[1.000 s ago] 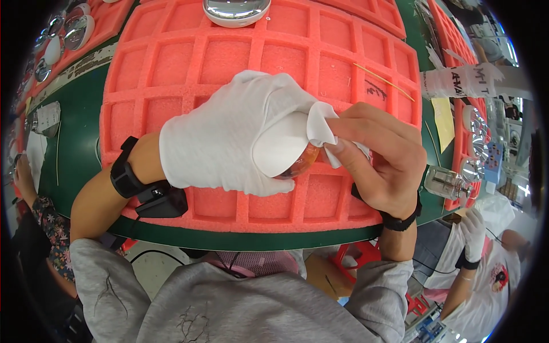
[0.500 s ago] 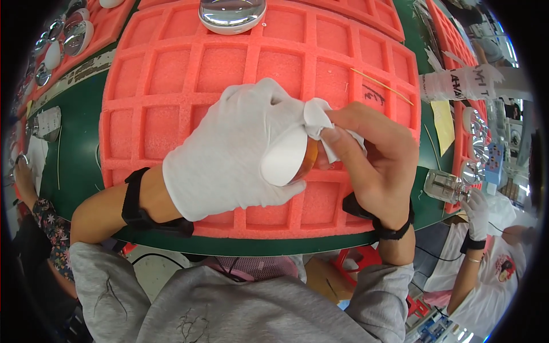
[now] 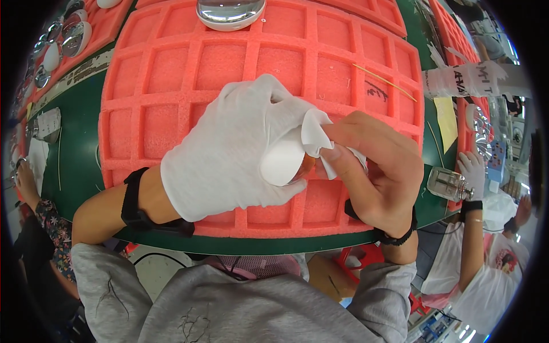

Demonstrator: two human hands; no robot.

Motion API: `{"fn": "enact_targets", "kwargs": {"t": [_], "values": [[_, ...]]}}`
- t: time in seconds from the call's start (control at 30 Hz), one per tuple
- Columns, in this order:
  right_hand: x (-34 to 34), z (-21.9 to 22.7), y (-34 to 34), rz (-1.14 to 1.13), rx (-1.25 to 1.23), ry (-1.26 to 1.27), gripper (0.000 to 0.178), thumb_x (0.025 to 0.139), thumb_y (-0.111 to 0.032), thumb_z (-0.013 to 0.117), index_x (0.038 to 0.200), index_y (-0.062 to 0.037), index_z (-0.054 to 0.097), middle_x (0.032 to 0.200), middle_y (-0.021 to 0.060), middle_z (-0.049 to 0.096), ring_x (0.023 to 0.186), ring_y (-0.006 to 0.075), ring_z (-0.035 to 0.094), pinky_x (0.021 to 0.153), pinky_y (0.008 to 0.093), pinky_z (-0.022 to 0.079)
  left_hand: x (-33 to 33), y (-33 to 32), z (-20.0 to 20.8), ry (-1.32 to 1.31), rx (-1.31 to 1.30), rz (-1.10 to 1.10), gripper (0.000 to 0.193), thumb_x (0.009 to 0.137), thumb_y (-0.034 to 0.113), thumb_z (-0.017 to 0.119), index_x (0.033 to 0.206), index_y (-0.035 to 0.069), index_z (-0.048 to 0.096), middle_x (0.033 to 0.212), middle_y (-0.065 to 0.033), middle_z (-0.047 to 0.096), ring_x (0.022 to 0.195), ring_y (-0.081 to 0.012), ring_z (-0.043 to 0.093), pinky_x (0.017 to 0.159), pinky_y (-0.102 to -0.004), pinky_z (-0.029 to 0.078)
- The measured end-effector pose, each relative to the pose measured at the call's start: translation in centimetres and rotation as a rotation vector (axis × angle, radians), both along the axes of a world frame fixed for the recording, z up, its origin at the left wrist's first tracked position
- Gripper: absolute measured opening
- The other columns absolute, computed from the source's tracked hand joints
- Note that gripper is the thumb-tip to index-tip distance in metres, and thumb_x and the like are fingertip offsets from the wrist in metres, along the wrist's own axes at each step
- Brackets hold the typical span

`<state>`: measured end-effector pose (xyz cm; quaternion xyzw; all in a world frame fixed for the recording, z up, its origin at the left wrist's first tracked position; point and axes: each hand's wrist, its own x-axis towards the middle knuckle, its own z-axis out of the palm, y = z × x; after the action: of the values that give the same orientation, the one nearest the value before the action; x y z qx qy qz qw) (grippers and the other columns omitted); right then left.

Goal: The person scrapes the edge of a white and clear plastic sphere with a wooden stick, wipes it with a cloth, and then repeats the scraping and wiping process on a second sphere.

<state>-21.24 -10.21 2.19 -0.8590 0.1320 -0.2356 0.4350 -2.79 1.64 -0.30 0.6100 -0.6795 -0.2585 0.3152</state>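
Note:
My left hand (image 3: 229,148), in a white fabric glove, is closed around a white-sided domed lens (image 3: 282,162). Its glossy face turns to the right and shows an orange tint; the fingers hide part of it. Bare and pinched, my right hand (image 3: 380,166) grips a folded white wiping cloth (image 3: 316,134) against the upper right edge of the lens. Both hands are over a pink foam tray (image 3: 220,66) of square pockets. Beyond them, a larger mirror-faced lens with a white rim (image 3: 230,12) rests at the tray's far edge.
A thin yellow stick (image 3: 384,82) lies across the tray's right side. Glass jars stand on the green table at left (image 3: 47,126) and right (image 3: 447,184). More lenses (image 3: 74,39) sit in a tray at far left. Co-workers' hands show at left (image 3: 26,178) and right (image 3: 472,171).
My right hand has shifted slightly right and down, and the cloth's folds have changed. My left hand stays almost still. The co-worker's gloved hand at right has moved farther away, past the jar.

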Motion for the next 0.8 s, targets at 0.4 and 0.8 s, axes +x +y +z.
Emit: {"fn": "enact_targets", "kwargs": {"t": [0.4, 0.8], "values": [[0.02, -0.02, -0.05, -0.009, 0.029, 0.0, 0.015, 0.086, 0.01, 0.065, 0.1, 0.0082, 0.069, 0.081, 0.0131, 0.067, 0.067, 0.0192, 0.066, 0.06, 0.0276, 0.049, -0.44, 0.01, 0.25, -0.039, -0.05, 0.039, 0.069, 0.064, 0.023, 0.087, 0.126, 0.01, 0.059, 0.115, -0.0082, 0.053, 0.106, -0.0288, 0.052, 0.094, -0.0408, 0.042], [0.07, 0.22, -0.09, 0.007, -0.102, -0.019, 0.016, 0.081, 0.008, 0.068, 0.097, 0.0089, 0.07, 0.082, 0.015, 0.068, 0.07, 0.0222, 0.066, 0.064, 0.028, 0.05, -0.15, -0.17, 0.13, -0.039, -0.036, 0.018, 0.067, 0.064, 0.021, 0.087, 0.124, 0.011, 0.059, 0.114, -0.008, 0.056, 0.105, -0.0285, 0.054, 0.093, -0.0405, 0.043]]}}
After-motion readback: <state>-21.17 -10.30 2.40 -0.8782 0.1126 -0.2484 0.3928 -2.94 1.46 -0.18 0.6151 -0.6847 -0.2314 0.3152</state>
